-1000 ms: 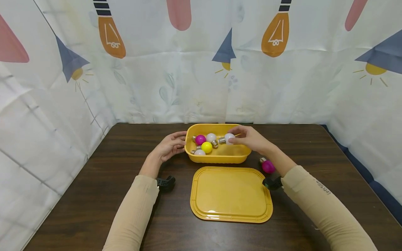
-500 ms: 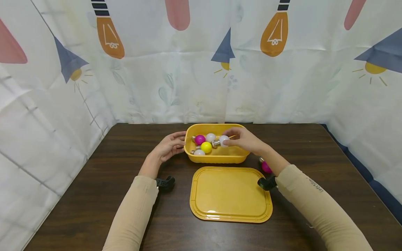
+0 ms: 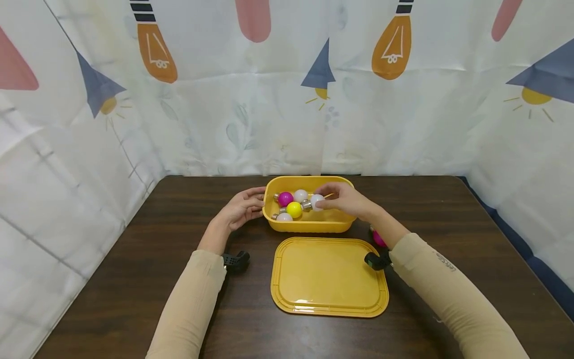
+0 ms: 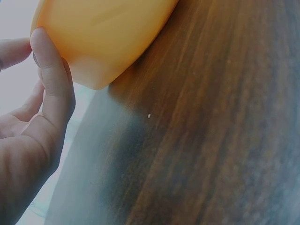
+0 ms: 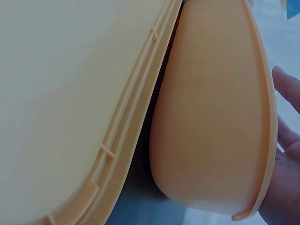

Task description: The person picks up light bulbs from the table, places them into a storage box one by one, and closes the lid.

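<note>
In the head view, a yellow plastic box stands toward the back of the table. My right hand reaches inside it and pinches a white light bulb by its globe, metal base pointing left. Left of that bulb lie a magenta bulb, a yellow bulb and two other white bulbs. My left hand holds the box's left end, thumb and fingertips at the rim, as the left wrist view shows. The box wall hides the held bulb in the right wrist view.
A flat yellow lid lies on the dark wooden table just in front of the box. Another magenta bulb lies right of the lid, partly hidden by the right forearm. A printed white curtain hangs behind.
My right hand has carried the white bulb a little leftward inside the box, close to the other bulbs. The left hand has stayed at the box's end.
</note>
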### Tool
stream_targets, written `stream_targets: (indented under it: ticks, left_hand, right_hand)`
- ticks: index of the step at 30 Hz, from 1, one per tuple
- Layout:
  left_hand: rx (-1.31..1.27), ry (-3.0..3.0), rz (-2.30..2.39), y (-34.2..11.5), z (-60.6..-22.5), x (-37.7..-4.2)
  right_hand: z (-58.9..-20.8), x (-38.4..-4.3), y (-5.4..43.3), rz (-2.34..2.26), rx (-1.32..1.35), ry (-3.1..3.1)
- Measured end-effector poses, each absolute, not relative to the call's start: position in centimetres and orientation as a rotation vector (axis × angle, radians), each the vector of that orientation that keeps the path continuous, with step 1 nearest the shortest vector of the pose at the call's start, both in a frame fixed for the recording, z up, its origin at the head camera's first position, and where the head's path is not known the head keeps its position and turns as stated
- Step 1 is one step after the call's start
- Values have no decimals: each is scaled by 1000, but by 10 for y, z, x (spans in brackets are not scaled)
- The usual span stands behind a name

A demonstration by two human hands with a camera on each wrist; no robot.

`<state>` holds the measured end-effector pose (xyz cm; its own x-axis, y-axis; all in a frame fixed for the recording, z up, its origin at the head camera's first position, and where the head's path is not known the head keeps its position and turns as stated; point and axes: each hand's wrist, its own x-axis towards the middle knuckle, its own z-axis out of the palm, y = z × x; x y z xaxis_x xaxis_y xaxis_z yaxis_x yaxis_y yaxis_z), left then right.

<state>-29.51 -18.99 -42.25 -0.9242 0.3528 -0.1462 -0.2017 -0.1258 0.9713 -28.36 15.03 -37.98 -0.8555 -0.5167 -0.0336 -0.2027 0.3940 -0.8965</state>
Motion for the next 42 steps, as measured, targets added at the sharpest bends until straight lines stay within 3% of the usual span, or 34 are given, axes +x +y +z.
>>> stream_targets:
  ticks: [42]
  left_hand:
    - [154, 1778, 2113, -189, -421, -294]
  right_hand:
    - [-389, -294, 130, -1296, -670, 2326]
